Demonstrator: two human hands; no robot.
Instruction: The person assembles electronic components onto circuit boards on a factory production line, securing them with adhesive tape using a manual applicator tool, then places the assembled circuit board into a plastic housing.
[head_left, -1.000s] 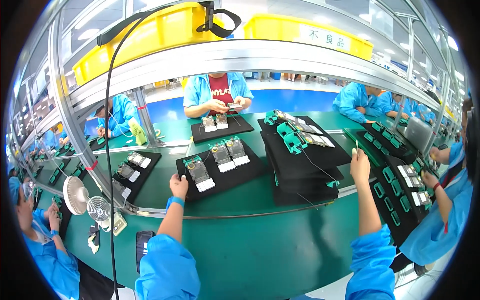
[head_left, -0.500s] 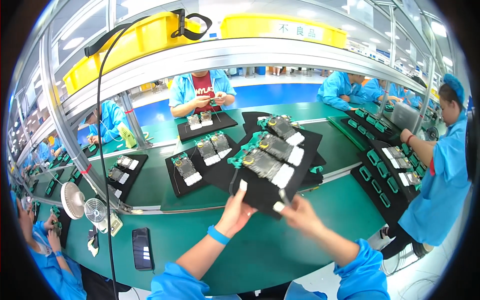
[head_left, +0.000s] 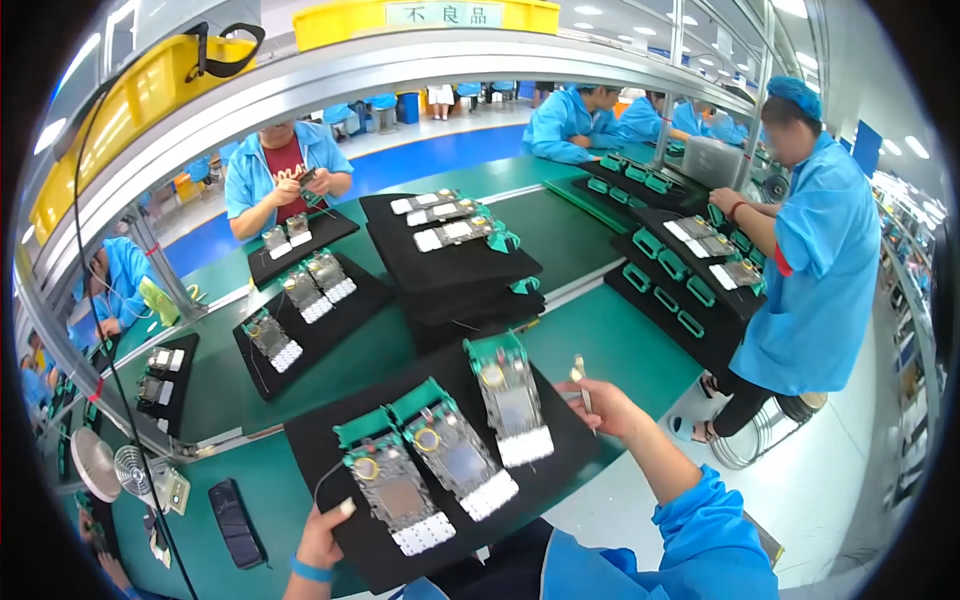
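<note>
Close in front of me, a black foam pad (head_left: 545, 490) is tilted and carries three electronic assemblies, among them a middle assembly (head_left: 460, 455). Each has a grey board, a green end piece and a white block at the other end. My left hand (head_left: 322, 538) grips the pad's lower left edge, thumb on top; its other fingers are hidden beneath. At the pad's right edge is my right hand (head_left: 612, 408), with a slim pale tool (head_left: 583, 382) between its fingers. Whether this hand also bears the pad I cannot tell.
Beyond stands a stack of black pads (head_left: 450, 270) with more assemblies on top. Another loaded pad (head_left: 310, 320) lies to its left. A phone (head_left: 235, 522) and small fans (head_left: 130, 470) are at left. Co-workers sit across the bench; one person (head_left: 810, 260) stands at right.
The loaded pad has come from over the stack toward me and turned, with my left hand still on it. My view has swung to the right. The stack's top now shows uncovered.
</note>
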